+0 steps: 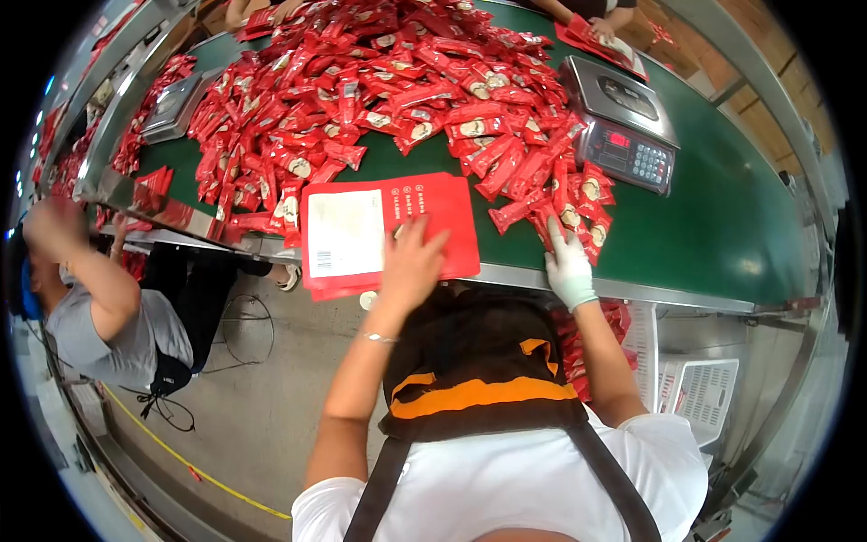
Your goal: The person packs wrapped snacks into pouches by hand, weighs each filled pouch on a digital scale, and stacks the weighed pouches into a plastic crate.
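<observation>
My left hand (414,262) is bare and lies with spread fingers on a stack of flat red bags (452,217) with a pale label panel, at the near edge of the green table (668,244). My right hand (569,265), in a pale glove, touches small red packets (587,203) at the edge of a large pile. Its fingertips reach the nearest packets; whether it grips one is too unclear to tell. The big heap of red packets (361,90) rises beyond both hands.
A scale (623,117) with a lit red display stands right of the pile, another scale (172,104) at the left. Co-workers' hands (602,32) are at the far side. A person in grey (135,316) is at the left. White crates (704,397) sit below right.
</observation>
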Demonstrator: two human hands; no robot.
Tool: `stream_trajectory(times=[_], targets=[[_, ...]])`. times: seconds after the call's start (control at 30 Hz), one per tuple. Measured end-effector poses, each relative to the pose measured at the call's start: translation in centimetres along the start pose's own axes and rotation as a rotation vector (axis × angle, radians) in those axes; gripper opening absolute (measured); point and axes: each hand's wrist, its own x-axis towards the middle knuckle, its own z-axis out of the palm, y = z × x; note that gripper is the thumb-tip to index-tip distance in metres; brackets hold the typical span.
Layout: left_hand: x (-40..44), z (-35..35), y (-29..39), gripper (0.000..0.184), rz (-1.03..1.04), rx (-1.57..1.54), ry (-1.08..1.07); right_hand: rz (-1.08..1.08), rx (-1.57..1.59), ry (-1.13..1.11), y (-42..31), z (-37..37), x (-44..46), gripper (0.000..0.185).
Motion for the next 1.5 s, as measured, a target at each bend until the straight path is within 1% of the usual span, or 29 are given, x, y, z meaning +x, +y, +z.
stream_trajectory(times=[0.03, 0.07, 0.13, 0.27, 0.33, 0.4, 0.47, 0.57, 0.6, 0.67, 0.7, 0.73, 0.8, 0.83, 0.87, 0.9, 0.93, 0.97, 1.03, 1.07, 1.13, 1.2, 1.23, 1.3, 1.33, 1.4, 1.43, 1.47, 1.5], targets=[[0.2, 1.2, 0.9, 0.043, 0.013, 0.041, 0.016, -0.015, 0.043, -0.015, 0.3, -0.3, 0.1, 0.072], [-0.2, 3.2, 0.8, 0.043, -0.036, 0.075, -0.054, 0.007, 0.032, -0.07, 0.8, -0.3, 0.3, 0.072], [-0.6, 4.1, 0.4, 0.039, -0.003, 0.073, 0.05, 0.016, 0.025, -0.087, 0.7, -0.9, 0.2, 0.072], [-0.1, 4.1, -1.5, 0.036, -0.036, -0.013, 0.041, 0.038, 0.06, -0.084, -0.5, -2.1, -0.7, 0.071], [0.7, 3.5, -1.5, 0.036, -0.072, -0.128, -0.059, -0.036, 0.273, -0.063, -2.2, -2.7, -0.8, 0.069], [1.1, 2.8, -0.7, 0.035, -0.124, -0.111, -0.083, -0.072, 0.345, -0.066, -5.2, -3.6, -0.2, 0.068], [1.0, 1.5, 0.5, 0.032, 0.06, 0.155, -0.053, -0.161, 0.384, 0.009, -5.4, -2.5, 0.7, 0.067], [-0.1, 2.4, -0.7, 0.032, 0.184, 0.242, 0.051, -0.131, 0.453, -0.022, -5.4, -2.1, 1.2, 0.067], [0.1, 2.2, -1.0, 0.032, 0.184, 0.245, 0.046, -0.126, 0.49, -0.035, -5.6, -2.1, 1.3, 0.068], [1.3, 2.3, -1.4, 0.032, 0.044, 0.031, -0.076, -0.14, 0.488, -0.078, -6.2, -2.0, 1.8, 0.068], [2.6, 1.7, -1.3, 0.033, -0.101, -0.042, -0.161, -0.161, 0.482, -0.117, -6.5, -2.0, 2.3, 0.068], [4.2, 1.1, -0.7, 0.033, -0.103, -0.044, -0.16, -0.162, 0.48, -0.119, -6.5, -1.2, 2.7, 0.068], [7.6, 0.4, 0.4, 0.03, -0.336, 0.186, -0.188, -0.221, 0.673, -0.05, -6.4, 1.4, 4.0, 0.066], [8.6, 1.1, 0.3, 0.03, -0.339, 0.186, -0.184, -0.141, 0.746, -0.102, -6.9, 1.7, 4.2, 0.065], [9.3, 2.1, 0.2, 0.031, -0.385, 0.24, -0.288, -0.141, 0.747, -0.102, -6.7, 2.6, 3.8, 0.065], [10.3, 2.3, 0.0, 0.032, -0.439, 0.293, -0.377, -0.13, 0.848, -0.126, -7.1, 2.9, 4.2, 0.065], [10.7, 2.5, -0.2, 0.032, -0.44, 0.295, -0.372, -0.106, 0.952, -0.148, -7.3, 3.2, 4.3, 0.065], [10.8, 2.9, -0.3, 0.029, -0.484, 0.296, -0.377, -0.101, 0.84, -0.158, -6.9, 3.1, 4.2, 0.065], [11.0, 2.5, 0.1, 0.027, -0.522, 0.302, -0.386, -0.094, 0.869, -0.212, -6.9, 2.9, 4.3, 0.067], [10.7, 2.2, 0.0, 0.024, -0.533, 0.273, -0.368, -0.093, 0.893, -0.27, -7.0, 2.9, 4.4, 0.068], [10.5, 2.0, 0.0, 0.022, -0.549, 0.252, -0.351, -0.088, 0.944, -0.279, -6.7, 3.6, 4.7, 0.068], [10.1, 2.5, -0.5, 0.019, -0.543, 0.213, -0.239, -0.226, 0.8, -0.164, -6.5, 4.7, 5.3, 0.064], [9.7, 2.8, -0.8, 0.019, -0.549, 0.218, -0.23, -0.237, 0.803, -0.163, -7.0, 3.7, 5.6, 0.064], [8.2, 2.7, -1.4, 0.016, -0.487, 0.132, -0.103, -0.224, 0.682, -0.331, -8.2, 2.0, 6.3, 0.064], [7.5, 1.7, -1.0, 0.018, -0.508, 0.051, -0.052, -0.353, 0.662, -0.23, -8.2, 2.9, 6.7, 0.062], [6.0, 0.9, -0.7, 0.02, -0.559, -0.055, 0.047, -0.418, 0.614, -0.278, -7.2, 3.5, 7.3, 0.06], [5.3, 1.0, -0.9, 0.02, -0.567, -0.048, 0.058, -0.529, 0.54, -0.261, -7.2, 3.6, 7.7, 0.059], [4.7, 1.8, -0.9, 0.021, -0.498, -0.141, 0.119, -0.539, 0.55, -0.236, -6.8, 3.7, 7.4, 0.059], [4.4, 2.0, -1.3, 0.023, -0.444, -0.226, 0.204, -0.64, 0.476, -0.252, -7.0, 3.8, 8.3, 0.059]])
